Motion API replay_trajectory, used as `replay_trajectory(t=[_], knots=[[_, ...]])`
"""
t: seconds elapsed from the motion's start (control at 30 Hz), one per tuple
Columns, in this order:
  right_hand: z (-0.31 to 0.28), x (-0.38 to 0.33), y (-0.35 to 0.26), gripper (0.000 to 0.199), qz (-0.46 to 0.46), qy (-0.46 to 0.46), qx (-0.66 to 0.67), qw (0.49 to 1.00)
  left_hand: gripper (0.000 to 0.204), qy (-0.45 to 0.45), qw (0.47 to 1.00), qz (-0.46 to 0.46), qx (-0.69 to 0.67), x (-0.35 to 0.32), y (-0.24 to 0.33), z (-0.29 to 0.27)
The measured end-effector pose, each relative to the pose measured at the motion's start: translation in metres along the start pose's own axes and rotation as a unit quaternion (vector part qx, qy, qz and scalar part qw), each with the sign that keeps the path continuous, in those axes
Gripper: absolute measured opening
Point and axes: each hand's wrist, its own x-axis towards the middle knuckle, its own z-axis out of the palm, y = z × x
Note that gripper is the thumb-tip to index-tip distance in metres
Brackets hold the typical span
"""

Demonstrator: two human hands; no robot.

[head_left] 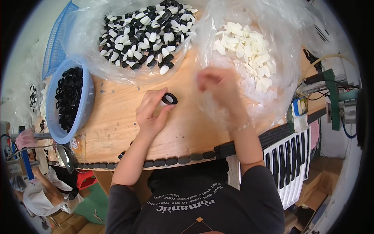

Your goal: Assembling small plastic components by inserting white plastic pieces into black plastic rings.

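Note:
Between the thumb and fingers of my left hand (151,113) is a small black oval ring (169,98), its opening facing up with something pale showing inside. My right hand (218,85) is smeared by motion above the table, beside the clear plastic bag with the white pieces; whether its fingers hold anything cannot be made out. Flat white oval pieces (249,50) lie heaped in that bag at the right. Farther back on the left, another clear bag carries a pile of black pieces with white ovals (148,35).
A blue tub (90,93) of black rings (70,97) stands at the left, with a blue basket (54,43) behind it. Dark pads (183,160) line the table's front edge. Right are a green-framed fixture (331,97) and a white rack with black strips (288,163). Another person (43,195) works lower left.

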Motion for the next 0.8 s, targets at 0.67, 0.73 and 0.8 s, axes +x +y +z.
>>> replay_trajectory(t=[0.67,0.73,0.8], knots=[[0.039,-0.014,-0.004,0.013,0.172,-0.178,0.194,0.949,0.040,-0.091,0.994,0.052,-0.033,0.012,0.020,-0.009],[0.036,-0.015,0.002,0.013,0.178,-0.196,0.193,0.945,0.040,-0.080,0.995,0.055,-0.031,0.011,0.018,-0.007],[0.038,-0.016,0.007,0.014,0.187,-0.211,0.193,0.940,0.040,-0.106,0.991,0.076,-0.027,0.007,0.013,-0.010]])
